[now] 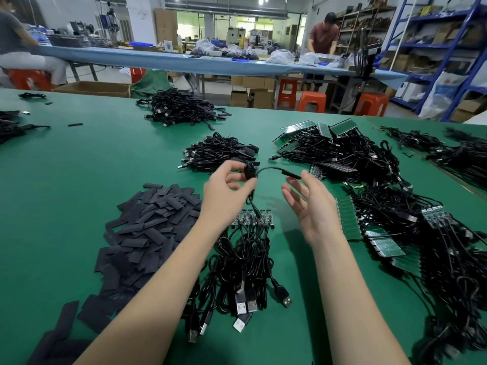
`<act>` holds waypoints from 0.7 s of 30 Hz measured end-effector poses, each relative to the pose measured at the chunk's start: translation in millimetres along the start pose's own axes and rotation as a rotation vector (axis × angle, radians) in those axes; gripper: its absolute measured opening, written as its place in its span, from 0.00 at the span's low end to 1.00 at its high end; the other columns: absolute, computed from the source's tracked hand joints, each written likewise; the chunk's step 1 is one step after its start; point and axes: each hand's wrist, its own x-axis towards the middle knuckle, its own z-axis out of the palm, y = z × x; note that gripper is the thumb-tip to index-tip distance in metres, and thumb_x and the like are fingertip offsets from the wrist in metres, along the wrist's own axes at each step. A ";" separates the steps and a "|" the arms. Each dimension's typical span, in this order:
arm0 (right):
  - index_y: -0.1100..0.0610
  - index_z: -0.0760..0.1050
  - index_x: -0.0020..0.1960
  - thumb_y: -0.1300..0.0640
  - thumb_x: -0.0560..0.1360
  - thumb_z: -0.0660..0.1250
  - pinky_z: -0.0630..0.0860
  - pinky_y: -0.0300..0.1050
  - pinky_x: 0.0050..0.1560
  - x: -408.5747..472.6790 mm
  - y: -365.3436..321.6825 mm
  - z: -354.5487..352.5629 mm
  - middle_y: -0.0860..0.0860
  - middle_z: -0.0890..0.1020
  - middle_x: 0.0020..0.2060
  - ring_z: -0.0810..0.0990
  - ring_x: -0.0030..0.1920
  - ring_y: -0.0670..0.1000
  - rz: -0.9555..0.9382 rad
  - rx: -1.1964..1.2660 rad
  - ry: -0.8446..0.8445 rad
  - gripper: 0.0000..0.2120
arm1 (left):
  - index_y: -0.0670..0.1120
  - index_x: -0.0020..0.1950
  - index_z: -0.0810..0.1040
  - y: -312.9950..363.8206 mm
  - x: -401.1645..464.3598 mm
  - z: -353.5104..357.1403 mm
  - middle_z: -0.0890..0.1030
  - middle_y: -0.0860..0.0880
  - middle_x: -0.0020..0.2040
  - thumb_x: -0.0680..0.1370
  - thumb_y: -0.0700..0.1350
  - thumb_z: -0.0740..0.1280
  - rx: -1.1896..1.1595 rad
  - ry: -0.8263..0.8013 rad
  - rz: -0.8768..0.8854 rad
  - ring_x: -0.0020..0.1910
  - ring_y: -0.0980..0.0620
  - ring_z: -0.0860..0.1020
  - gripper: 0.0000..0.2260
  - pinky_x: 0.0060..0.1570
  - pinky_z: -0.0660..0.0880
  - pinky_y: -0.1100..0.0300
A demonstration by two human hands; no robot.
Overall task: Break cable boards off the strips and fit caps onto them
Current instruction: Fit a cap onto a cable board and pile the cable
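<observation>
My left hand point(228, 184) pinches a coiled black cable point(250, 171) above the green table. The cable arcs rightward to a capped black end point(290, 174) that hangs just past my right fingertips. My right hand point(311, 204) is held apart from it with fingers spread, gripping nothing. Below my hands lies a short strip of cable boards point(253, 218) with its black cables and USB plugs point(247, 304) trailing toward me. A heap of flat black caps point(147, 227) lies to the left.
Piles of green board strips with cables point(390, 233) fill the right side. Bundled cables point(218, 151) lie ahead, with another pile point(181, 106) farther back. Two people work at tables beyond, near orange stools point(311, 101).
</observation>
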 end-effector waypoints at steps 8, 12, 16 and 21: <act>0.57 0.77 0.57 0.58 0.80 0.68 0.84 0.41 0.39 2.4 8.1 -1.7 0.55 0.87 0.48 0.85 0.39 0.51 0.113 -0.162 -0.037 0.07 | 0.52 0.56 0.82 9.3 62.8 -30.3 0.82 0.53 0.48 0.77 0.45 0.72 0.594 0.240 0.360 0.43 0.52 0.76 0.09 0.46 0.75 0.57; 0.57 0.77 0.56 0.57 0.80 0.68 0.83 0.40 0.36 2.8 11.4 0.3 0.52 0.88 0.43 0.84 0.37 0.49 0.131 -0.223 -0.068 0.06 | 0.54 0.58 0.84 -13.8 86.4 -42.5 0.82 0.50 0.58 0.77 0.42 0.71 1.035 -0.134 0.155 0.58 0.46 0.79 0.12 0.56 0.78 0.52; 0.58 0.77 0.57 0.57 0.80 0.68 0.82 0.39 0.35 3.9 14.8 1.9 0.53 0.88 0.45 0.84 0.37 0.49 0.147 -0.272 -0.105 0.08 | 0.50 0.61 0.83 -34.8 94.6 -48.4 0.79 0.44 0.62 0.78 0.35 0.65 1.198 -0.259 0.064 0.59 0.41 0.79 0.16 0.58 0.77 0.49; 0.57 0.78 0.58 0.56 0.80 0.68 0.83 0.40 0.38 3.0 18.0 4.1 0.52 0.88 0.46 0.84 0.37 0.48 0.152 -0.342 -0.144 0.08 | 0.42 0.62 0.75 -42.0 101.3 -38.0 0.82 0.42 0.52 0.79 0.41 0.64 1.060 -0.310 0.112 0.53 0.41 0.79 0.12 0.54 0.77 0.48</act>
